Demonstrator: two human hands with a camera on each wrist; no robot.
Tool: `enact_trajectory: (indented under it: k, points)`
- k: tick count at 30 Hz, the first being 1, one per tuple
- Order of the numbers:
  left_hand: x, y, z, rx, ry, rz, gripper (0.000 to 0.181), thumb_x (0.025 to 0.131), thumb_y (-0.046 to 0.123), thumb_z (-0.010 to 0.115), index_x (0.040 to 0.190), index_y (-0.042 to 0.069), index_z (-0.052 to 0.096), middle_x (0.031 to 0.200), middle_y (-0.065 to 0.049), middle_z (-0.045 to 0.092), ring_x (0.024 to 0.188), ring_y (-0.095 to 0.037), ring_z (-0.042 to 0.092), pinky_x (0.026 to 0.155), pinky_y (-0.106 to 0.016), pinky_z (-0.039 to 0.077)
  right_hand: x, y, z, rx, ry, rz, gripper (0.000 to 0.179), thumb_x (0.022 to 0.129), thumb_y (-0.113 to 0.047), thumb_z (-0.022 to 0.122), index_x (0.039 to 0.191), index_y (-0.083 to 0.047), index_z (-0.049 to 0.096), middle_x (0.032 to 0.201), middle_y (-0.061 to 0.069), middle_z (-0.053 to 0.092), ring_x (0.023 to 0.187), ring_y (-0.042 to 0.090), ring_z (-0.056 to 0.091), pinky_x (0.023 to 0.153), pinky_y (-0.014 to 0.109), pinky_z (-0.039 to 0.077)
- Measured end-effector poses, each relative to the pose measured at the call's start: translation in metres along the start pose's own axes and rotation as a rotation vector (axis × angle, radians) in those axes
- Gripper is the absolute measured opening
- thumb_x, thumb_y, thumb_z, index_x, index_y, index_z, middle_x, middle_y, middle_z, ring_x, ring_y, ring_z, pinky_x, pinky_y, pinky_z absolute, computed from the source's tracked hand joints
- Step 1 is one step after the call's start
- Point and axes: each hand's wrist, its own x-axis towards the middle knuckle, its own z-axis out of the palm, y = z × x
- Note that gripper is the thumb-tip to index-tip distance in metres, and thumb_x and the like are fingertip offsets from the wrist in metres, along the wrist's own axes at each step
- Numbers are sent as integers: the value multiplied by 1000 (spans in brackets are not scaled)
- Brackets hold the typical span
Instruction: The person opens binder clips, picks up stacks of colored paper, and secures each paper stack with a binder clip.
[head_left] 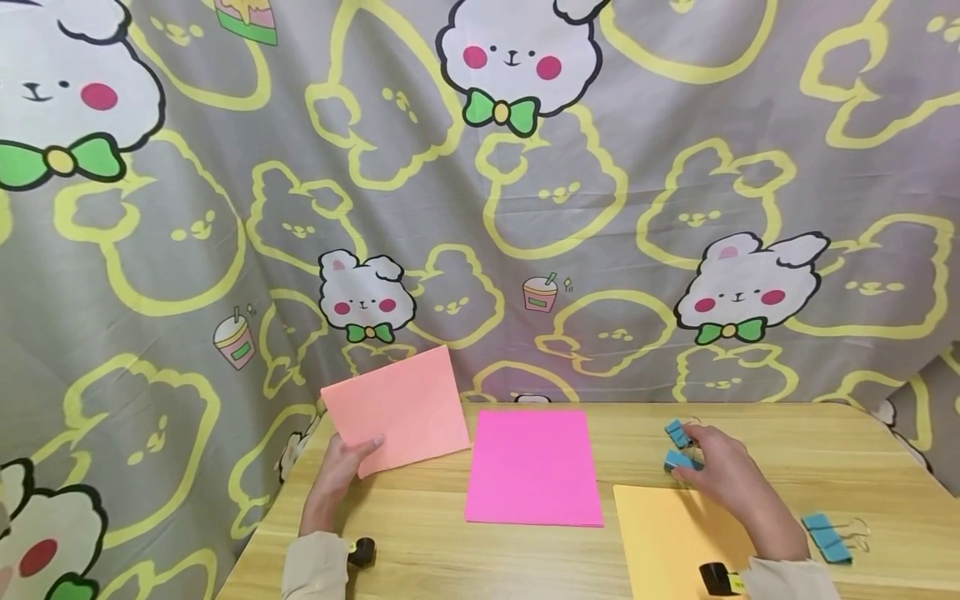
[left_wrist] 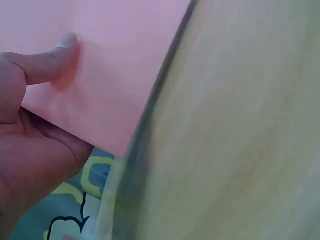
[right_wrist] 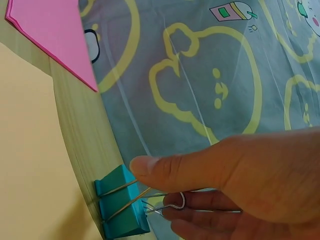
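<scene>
My left hand (head_left: 347,462) grips a stack of salmon-pink paper (head_left: 401,408) by its lower left corner, tilted up off the table. In the left wrist view the thumb (left_wrist: 55,60) lies flat over the sheet's front, with the other fingers hidden behind. Over at the right, my right hand (head_left: 723,471) pinches a teal binder clip (head_left: 681,461) at its wire handles, between thumb (right_wrist: 155,167) and fingers. A second teal binder clip (head_left: 678,432) sits right beside the fingertips. Whether the hand touches that one too, I cannot tell.
A bright pink paper stack (head_left: 534,468) lies mid-table. Yellow-orange paper (head_left: 667,533) lies under the right forearm. Another teal binder clip (head_left: 827,537) rests farther right on the wooden table (head_left: 420,533). A patterned grey curtain (head_left: 465,200) hangs behind the table.
</scene>
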Motion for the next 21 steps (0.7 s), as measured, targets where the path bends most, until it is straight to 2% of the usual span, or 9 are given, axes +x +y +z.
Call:
enact_trajectory:
  k: [5,8,14,21]
  points:
    - [1,0,-3,-60,-15,-6,28,95,2,71,119,-6,59,99,-4,70,87,-14,66,79,-27,54,1,1,1,7,23,0,66,79,-4,84,130,22,51,107,30,60,89,40,63,69,50,54]
    - [2,1,-5,-90,-27,-27,28,94,1,71,119,-4,59,96,-3,69,86,-16,66,78,-31,56,0,-1,3,6,68,-9,64,75,1,81,128,22,52,105,28,58,86,36,61,67,47,53]
    - [-1,8,-5,-89,-40,-47,36,92,2,72,123,-5,56,97,-5,69,85,-18,66,76,-33,56,-2,1,-1,26,118,-7,62,75,-1,80,125,22,53,110,33,57,92,43,61,74,54,54]
    - [-1,14,-3,-91,-86,-27,31,92,2,71,119,-4,59,99,-5,68,90,-19,63,81,-33,54,-5,8,-8,84,195,33,64,80,-13,84,128,16,52,112,33,65,98,50,64,81,60,52]
